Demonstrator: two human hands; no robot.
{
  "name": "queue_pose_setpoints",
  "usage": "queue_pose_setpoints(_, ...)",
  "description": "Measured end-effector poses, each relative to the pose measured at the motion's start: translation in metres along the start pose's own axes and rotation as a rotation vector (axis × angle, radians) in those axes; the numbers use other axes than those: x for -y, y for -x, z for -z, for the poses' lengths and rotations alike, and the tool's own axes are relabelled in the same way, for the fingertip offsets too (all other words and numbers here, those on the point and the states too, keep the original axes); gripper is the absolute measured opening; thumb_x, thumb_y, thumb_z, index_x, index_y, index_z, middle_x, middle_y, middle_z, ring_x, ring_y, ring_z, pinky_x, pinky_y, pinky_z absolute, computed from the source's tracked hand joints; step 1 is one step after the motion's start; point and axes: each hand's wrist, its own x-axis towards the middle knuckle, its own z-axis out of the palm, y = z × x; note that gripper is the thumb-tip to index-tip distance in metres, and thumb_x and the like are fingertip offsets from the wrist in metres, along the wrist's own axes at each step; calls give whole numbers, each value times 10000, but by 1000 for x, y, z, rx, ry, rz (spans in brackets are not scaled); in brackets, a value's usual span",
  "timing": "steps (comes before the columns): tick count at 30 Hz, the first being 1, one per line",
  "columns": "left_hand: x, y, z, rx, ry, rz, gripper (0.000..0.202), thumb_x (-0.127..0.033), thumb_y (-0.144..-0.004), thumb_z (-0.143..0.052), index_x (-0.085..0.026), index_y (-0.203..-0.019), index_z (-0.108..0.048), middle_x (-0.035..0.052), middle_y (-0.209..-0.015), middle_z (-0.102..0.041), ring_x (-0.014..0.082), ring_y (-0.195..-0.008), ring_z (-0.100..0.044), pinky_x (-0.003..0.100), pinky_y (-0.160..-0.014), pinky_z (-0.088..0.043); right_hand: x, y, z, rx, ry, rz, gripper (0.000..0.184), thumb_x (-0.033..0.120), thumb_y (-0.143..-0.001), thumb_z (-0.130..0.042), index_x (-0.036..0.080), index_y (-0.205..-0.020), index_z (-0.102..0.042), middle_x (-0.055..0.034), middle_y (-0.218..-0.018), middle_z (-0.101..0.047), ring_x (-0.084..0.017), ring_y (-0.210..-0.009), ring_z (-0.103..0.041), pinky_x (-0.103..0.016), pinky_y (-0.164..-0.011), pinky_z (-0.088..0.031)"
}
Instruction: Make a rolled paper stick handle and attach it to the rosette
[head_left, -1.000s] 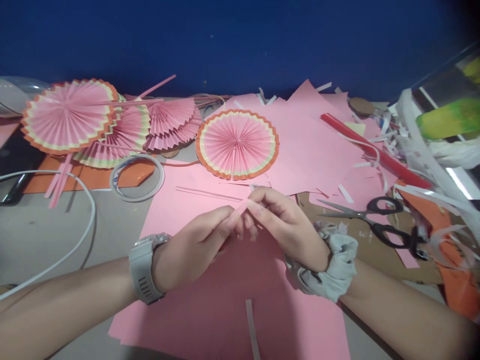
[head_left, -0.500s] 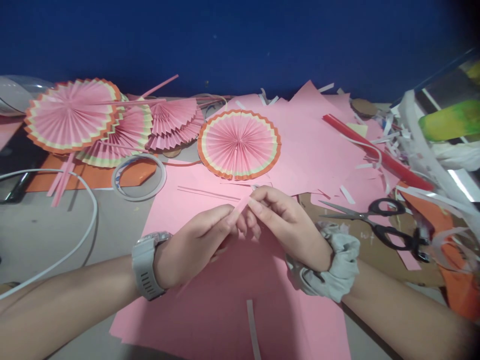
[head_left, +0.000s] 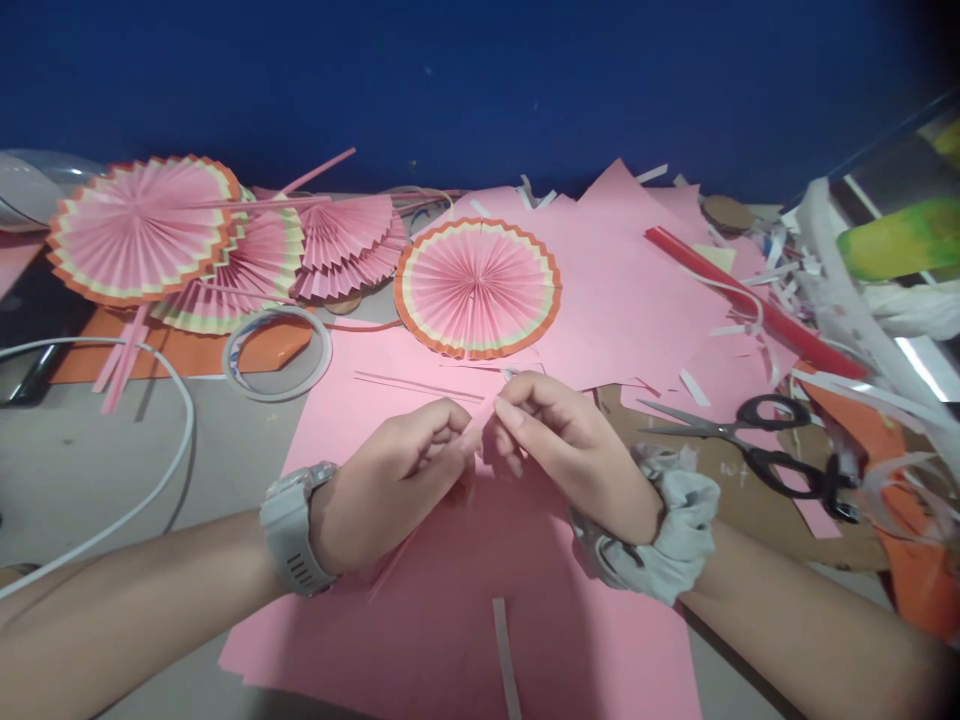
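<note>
Between my two hands runs a narrow pink paper strip [head_left: 484,418], pinched at both sides over the pink paper sheets [head_left: 450,640]. My left hand [head_left: 401,480] is closed, thumb against the fingers, with the strip's tail showing beneath it. My right hand [head_left: 555,440] pinches the far end of the strip with thumb and forefinger. Just beyond my hands lies a round pleated paper fan [head_left: 478,290], pink with a yellow and orange rim. A pale strip [head_left: 505,655] rests on the pink sheets nearer to me.
Black-handled scissors [head_left: 739,435] lie at right on cardboard, beside a red stick [head_left: 750,300] and white paper scraps. At left are a tape roll [head_left: 324,365], finished pleated fans [head_left: 142,230] and a white cable [head_left: 191,420]. A blue wall [head_left: 480,90] stands behind.
My left hand has shifted slightly down and left, away from the right fingertips, along the strip. My right hand has barely moved.
</note>
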Motion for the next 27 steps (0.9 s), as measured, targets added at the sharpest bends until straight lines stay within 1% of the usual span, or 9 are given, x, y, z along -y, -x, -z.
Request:
queue_pose_setpoints(4, 0, 1, 0, 20, -35, -15, 211, -273, -955, -328, -184, -803, -444, -38, -645, -537, 91, -587, -521, 233, -603, -414, 1, 0, 0, -18, -12, 5, 173, 277, -911, -470, 191, -761, -467, 52, -582, -515, -70, -477, -485, -217, -498, -428)
queue_pose_setpoints(9, 0, 0, -1, 12, -50, -8, 211, -257, -961, -314, -189, -808, -443, -54, -612, -496, 88, -553, -474, 235, -596, -394, 4, -1, -2, 9, -64, -17, 101, 214, -872, -526, 179, -786, -485, 40, -624, -544, -64, -512, -513, -199, -497, -423)
queue_pose_setpoints(14, 1, 1, -1, 19, -14, -11, 230, -263, -972, -287, -188, -846, -465, -50, -631, -500, 87, -547, -476, 226, -574, -391, 0, -3, -2, 43, -127, -29, 80, 211, -871, -525, 184, -815, -474, 36, -641, -548, -77, -566, -545, -193, -493, -426)
queue_pose_setpoints(17, 1, 1, 0, 9, -32, -29, 307, -284, -982, -260, -181, -787, -473, -47, -627, -505, 80, -556, -479, 215, -589, -394, -2, -2, 0, 56, -156, -24, 68, 187, -880, -508, 183, -829, -462, 43, -647, -538, -61, -547, -530, -183, -494, -421)
queue_pose_setpoints(21, 1, 0, 1, 1, -102, -61, 371, -278, -988, -253, -169, -698, -459, -50, -605, -505, 64, -560, -471, 195, -605, -384, -2, -2, 0, 60, -127, -15, 66, 169, -875, -516, 178, -837, -463, 50, -650, -526, -45, -531, -501, -172, -497, -406)
queue_pose_setpoints(27, 1, 0, 1, -8, -144, -88, 377, -254, -990, -256, -166, -684, -459, -57, -594, -501, 54, -555, -461, 183, -606, -371, -1, -2, 0, 68, -67, -40, 95, 167, -851, -556, 187, -866, -465, 55, -672, -518, -40, -545, -495, -161, -503, -392)
